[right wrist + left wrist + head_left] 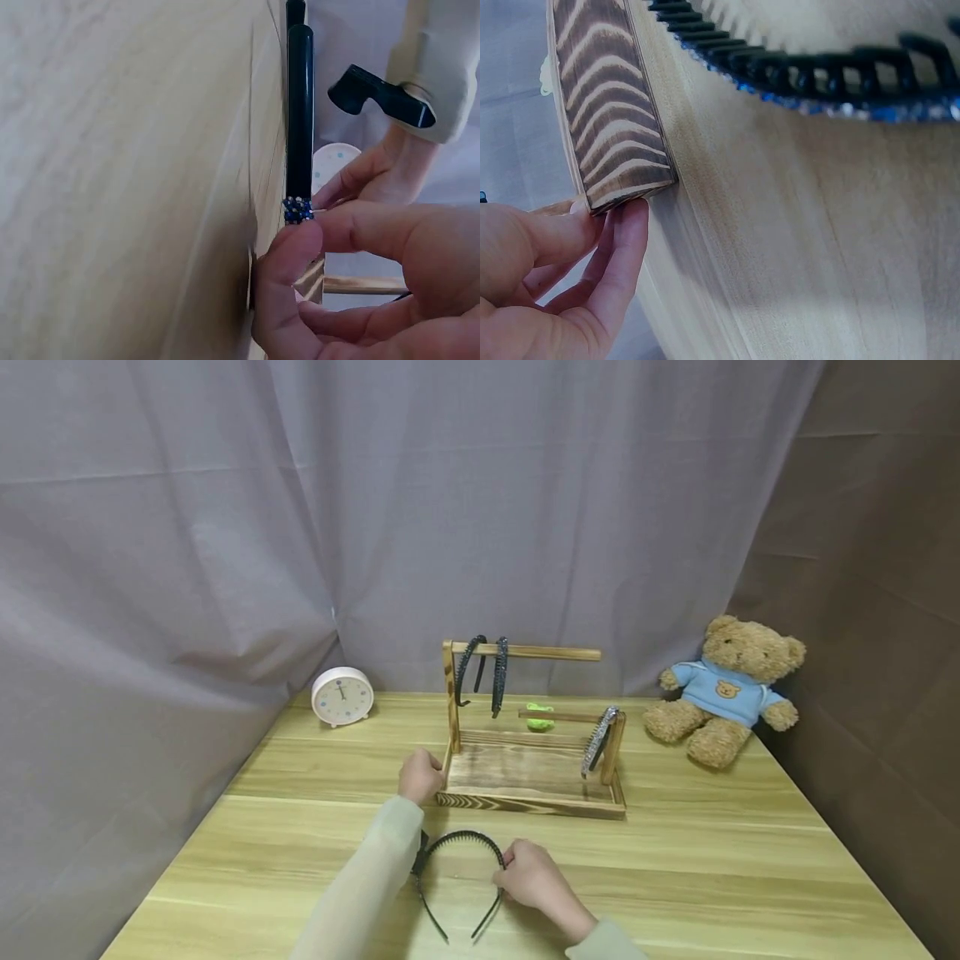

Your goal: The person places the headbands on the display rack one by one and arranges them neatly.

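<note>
A black toothed headband (465,835) with blue glitter beads along its outer side (855,111) is in front of the wooden rack, its two ends toward me. My right hand (534,877) pinches its right side between thumb and fingers, where the beads meet the smooth black end (300,112). At the rack's left front corner, my left hand (422,775) grips the tray edge (607,97) with thumb and fingertips. Two dark beaded headbands (499,677) hang from the upper bar (555,652). A silver glitter headband (600,743) hangs on the lower bar, beside the right post.
A white round clock (342,697) stands at the back left of the table. At the back right sits a teddy bear (723,693) in a blue shirt. Behind the rack lies a small bright green object (540,723). Grey curtains (465,527) enclose the table.
</note>
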`<state>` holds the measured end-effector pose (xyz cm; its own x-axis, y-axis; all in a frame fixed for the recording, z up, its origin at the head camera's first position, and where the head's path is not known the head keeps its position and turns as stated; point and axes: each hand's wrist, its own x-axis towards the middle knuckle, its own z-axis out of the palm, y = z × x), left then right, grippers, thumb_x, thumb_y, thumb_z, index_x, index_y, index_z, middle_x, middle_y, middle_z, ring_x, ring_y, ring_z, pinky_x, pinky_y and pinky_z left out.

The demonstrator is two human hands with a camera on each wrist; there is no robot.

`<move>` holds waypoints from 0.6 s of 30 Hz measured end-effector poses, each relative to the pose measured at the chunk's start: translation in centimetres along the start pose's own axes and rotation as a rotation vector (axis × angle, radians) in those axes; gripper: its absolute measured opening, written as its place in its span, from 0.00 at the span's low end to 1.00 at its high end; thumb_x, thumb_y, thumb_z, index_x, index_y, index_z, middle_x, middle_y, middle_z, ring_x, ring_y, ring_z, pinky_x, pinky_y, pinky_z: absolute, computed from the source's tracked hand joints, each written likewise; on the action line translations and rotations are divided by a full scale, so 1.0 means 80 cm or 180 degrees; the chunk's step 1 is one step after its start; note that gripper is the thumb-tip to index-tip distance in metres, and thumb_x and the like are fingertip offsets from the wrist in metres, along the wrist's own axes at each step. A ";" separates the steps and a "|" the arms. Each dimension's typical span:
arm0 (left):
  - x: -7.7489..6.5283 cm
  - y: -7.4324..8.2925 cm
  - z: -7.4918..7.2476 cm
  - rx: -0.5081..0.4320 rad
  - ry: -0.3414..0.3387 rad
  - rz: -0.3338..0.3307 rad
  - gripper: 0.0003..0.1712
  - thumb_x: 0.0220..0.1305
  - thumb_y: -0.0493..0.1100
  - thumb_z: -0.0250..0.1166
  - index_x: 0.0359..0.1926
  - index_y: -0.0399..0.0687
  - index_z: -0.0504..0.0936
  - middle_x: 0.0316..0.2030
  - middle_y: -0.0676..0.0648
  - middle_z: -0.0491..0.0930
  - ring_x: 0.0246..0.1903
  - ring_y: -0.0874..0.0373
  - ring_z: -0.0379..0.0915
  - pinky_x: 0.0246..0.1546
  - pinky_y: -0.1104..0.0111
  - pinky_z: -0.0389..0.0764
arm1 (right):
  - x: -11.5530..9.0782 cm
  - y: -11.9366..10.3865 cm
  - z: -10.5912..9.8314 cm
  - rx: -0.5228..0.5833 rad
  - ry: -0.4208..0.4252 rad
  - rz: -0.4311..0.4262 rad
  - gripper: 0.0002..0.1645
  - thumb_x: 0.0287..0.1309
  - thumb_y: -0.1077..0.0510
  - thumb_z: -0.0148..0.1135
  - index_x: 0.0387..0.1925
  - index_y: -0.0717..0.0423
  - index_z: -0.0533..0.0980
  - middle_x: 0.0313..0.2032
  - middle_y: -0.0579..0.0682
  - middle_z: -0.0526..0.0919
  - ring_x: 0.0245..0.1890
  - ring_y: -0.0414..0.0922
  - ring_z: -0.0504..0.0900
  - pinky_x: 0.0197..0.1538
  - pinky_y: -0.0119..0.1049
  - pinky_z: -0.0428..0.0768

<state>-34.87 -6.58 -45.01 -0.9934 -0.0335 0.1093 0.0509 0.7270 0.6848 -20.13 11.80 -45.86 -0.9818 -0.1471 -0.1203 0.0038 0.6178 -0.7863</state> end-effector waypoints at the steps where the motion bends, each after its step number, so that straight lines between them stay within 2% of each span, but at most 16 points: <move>1: 0.000 0.000 0.000 -0.0009 -0.0003 -0.0007 0.10 0.50 0.30 0.63 0.34 0.35 0.88 0.36 0.37 0.87 0.39 0.42 0.83 0.41 0.54 0.83 | -0.001 0.001 -0.001 0.0091 0.0004 0.0023 0.07 0.50 0.67 0.61 0.32 0.67 0.74 0.22 0.50 0.77 0.19 0.40 0.78 0.25 0.32 0.76; 4: 0.000 -0.001 0.000 -0.0016 -0.0001 0.0001 0.10 0.51 0.30 0.63 0.34 0.35 0.88 0.36 0.37 0.87 0.38 0.41 0.83 0.40 0.54 0.83 | -0.001 0.007 -0.003 0.0509 -0.0071 0.0119 0.05 0.54 0.68 0.58 0.33 0.69 0.74 0.24 0.52 0.77 0.20 0.40 0.78 0.26 0.32 0.80; 9: 0.000 -0.002 -0.001 0.0008 0.0051 0.0036 0.10 0.50 0.30 0.63 0.33 0.36 0.88 0.36 0.38 0.87 0.38 0.42 0.83 0.40 0.54 0.83 | -0.003 0.014 -0.007 0.1222 -0.0309 0.0301 0.07 0.61 0.67 0.56 0.35 0.72 0.74 0.25 0.54 0.77 0.21 0.41 0.77 0.29 0.35 0.85; 13: -0.002 -0.002 -0.002 0.0010 0.0045 0.0041 0.10 0.50 0.30 0.63 0.33 0.36 0.88 0.36 0.38 0.87 0.38 0.42 0.83 0.41 0.54 0.83 | -0.005 0.015 -0.010 0.1528 -0.0411 0.0322 0.06 0.64 0.65 0.54 0.34 0.68 0.71 0.26 0.55 0.78 0.21 0.42 0.77 0.30 0.38 0.86; 18: -0.002 -0.001 -0.003 0.0019 0.0012 0.0046 0.10 0.50 0.30 0.63 0.35 0.35 0.88 0.37 0.38 0.87 0.39 0.42 0.83 0.41 0.54 0.83 | -0.008 0.014 -0.013 0.1760 -0.0350 0.0260 0.06 0.64 0.64 0.53 0.36 0.67 0.69 0.27 0.54 0.77 0.22 0.42 0.77 0.31 0.41 0.86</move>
<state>-34.66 -6.75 -44.90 -0.9922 -0.0254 0.1218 0.0646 0.7315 0.6787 -19.67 13.38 -46.04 -0.9487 -0.2136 -0.2332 0.2068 0.1387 -0.9685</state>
